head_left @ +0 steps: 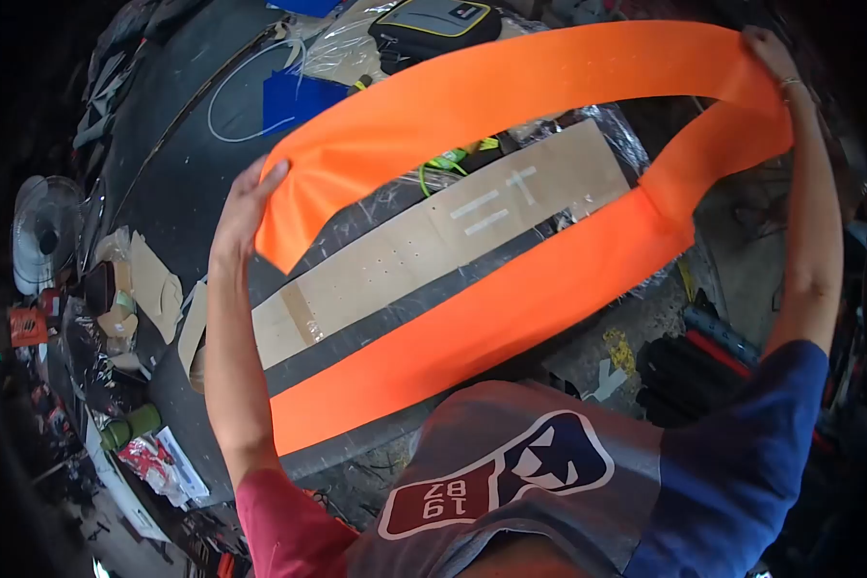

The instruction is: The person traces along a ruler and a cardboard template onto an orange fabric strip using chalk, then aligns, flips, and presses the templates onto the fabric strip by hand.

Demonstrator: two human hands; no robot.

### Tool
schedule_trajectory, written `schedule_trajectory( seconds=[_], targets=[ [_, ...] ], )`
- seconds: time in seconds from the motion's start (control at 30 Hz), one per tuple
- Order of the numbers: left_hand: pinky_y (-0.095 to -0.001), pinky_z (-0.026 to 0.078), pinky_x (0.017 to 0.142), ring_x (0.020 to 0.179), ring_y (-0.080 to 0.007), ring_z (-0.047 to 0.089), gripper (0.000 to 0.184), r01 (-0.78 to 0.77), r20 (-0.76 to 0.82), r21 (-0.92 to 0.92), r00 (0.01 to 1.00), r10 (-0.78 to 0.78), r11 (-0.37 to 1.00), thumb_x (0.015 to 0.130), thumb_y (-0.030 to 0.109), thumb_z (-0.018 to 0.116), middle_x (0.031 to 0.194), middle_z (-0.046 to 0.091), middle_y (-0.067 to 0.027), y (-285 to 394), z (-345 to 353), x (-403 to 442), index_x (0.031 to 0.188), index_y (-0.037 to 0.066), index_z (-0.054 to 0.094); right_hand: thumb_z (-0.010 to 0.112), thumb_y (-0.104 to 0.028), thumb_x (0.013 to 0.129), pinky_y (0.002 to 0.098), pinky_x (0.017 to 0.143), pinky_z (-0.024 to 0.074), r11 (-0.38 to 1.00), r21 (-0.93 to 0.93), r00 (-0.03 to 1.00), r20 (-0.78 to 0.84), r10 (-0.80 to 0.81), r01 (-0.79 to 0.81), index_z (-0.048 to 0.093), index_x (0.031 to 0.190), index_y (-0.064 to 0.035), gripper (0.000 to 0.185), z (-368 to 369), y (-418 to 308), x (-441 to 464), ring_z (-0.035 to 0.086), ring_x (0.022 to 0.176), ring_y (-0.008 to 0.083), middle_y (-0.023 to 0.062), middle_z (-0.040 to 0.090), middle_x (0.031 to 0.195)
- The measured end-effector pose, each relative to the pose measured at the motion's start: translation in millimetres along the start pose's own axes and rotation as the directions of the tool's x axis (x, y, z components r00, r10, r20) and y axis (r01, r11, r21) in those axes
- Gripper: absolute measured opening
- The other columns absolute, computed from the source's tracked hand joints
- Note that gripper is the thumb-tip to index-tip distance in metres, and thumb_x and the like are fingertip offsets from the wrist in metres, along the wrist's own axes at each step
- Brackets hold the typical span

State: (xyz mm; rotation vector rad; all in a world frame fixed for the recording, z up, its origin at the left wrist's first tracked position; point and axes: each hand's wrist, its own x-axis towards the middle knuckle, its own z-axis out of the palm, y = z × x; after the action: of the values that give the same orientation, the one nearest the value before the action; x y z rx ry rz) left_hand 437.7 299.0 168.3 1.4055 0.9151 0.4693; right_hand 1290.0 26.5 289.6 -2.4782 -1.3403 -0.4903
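A long orange fabric strip (pixel 511 82) arches above the table between my two hands. My left hand (pixel 248 205) is closed on its left end, with the thumb over the fabric. At the upper right, my right hand (pixel 771 56) grips the strip's top edge where it turns back. Another orange length (pixel 472 323) runs diagonally across the near side of the table; it meets the turned-back part at the right. Between the orange lengths lies a long brown cardboard template (pixel 405 246) with small holes and tape pieces.
On the dark table (pixel 178 222) are a black and grey case (pixel 435 27), blue material (pixel 299 101), a white cord and clear plastic. Brown paper pieces (pixel 154 287) lie at the left edge. A fan (pixel 46 234) stands far left; dark rolls (pixel 684 376) are at the lower right.
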Motion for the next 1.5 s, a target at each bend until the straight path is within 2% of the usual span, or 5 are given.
schedule_trajectory(
  seconds=[0.3,0.4,0.83,1.17,1.5],
  targets=[
    [-0.0221,0.042,0.070,0.078,-0.0041,0.052,0.020,0.102,-0.116,0.606,0.992,-0.039,0.789,0.100,0.024,0.064,0.088,0.061,0.0073,-87,-156,115,0.106,0.006,0.068,0.046,-0.042,0.097,0.0460,0.104,0.0454,0.729,-0.419,0.828,0.419,-0.373,0.541,0.068,0.120,-0.0079,0.046,118,-137,-12,0.060,0.117,0.0400,0.0214,0.064,0.128],
    [-0.0293,0.046,0.066,0.071,-0.0102,0.055,0.025,0.098,-0.208,0.847,0.966,0.157,0.523,0.097,0.027,0.064,0.078,0.064,0.0007,-119,-229,122,0.107,0.006,0.070,0.046,-0.046,0.095,0.0456,0.102,0.0466,0.972,-0.060,0.901,0.392,-0.187,0.228,0.070,0.119,-0.0100,0.050,178,-234,-60,0.061,0.117,0.0380,0.0189,0.066,0.125],
    [-0.0637,0.043,0.099,0.130,-0.0419,0.051,0.042,0.662,-0.639,0.716,0.749,0.175,-0.223,0.098,0.041,0.042,0.143,0.054,-0.0062,-187,-388,117,0.138,0.037,0.053,0.061,-0.050,0.088,0.0442,0.099,0.0490,0.947,0.049,0.704,0.657,-0.269,0.316,0.069,0.114,-0.0079,0.050,247,-415,-89,0.063,0.114,0.0376,0.0204,0.068,0.117],
    [-0.0533,0.039,0.109,0.138,-0.0420,0.042,0.059,0.316,-0.380,0.922,0.643,0.665,0.222,0.098,0.041,0.059,0.153,0.040,-0.0203,-242,-271,44,0.151,0.022,0.041,0.068,-0.028,0.092,0.0416,0.098,0.0474,0.850,0.398,0.777,0.388,-0.496,0.345,0.067,0.112,-0.0030,0.033,202,-449,-176,0.060,0.114,0.0356,0.0161,0.063,0.118],
    [-0.0515,0.034,0.115,0.139,-0.0458,0.038,0.052,0.300,-0.649,0.677,0.674,0.352,0.673,0.088,0.019,0.072,0.146,0.045,-0.0253,-224,-68,-199,0.136,0.006,0.056,0.066,-0.008,0.090,0.0368,0.099,0.0466,0.661,0.709,0.729,0.315,-0.607,0.244,0.068,0.107,-0.0019,0.018,140,-510,-345,0.061,0.112,0.0324,0.0124,0.067,0.115]
  ],
)
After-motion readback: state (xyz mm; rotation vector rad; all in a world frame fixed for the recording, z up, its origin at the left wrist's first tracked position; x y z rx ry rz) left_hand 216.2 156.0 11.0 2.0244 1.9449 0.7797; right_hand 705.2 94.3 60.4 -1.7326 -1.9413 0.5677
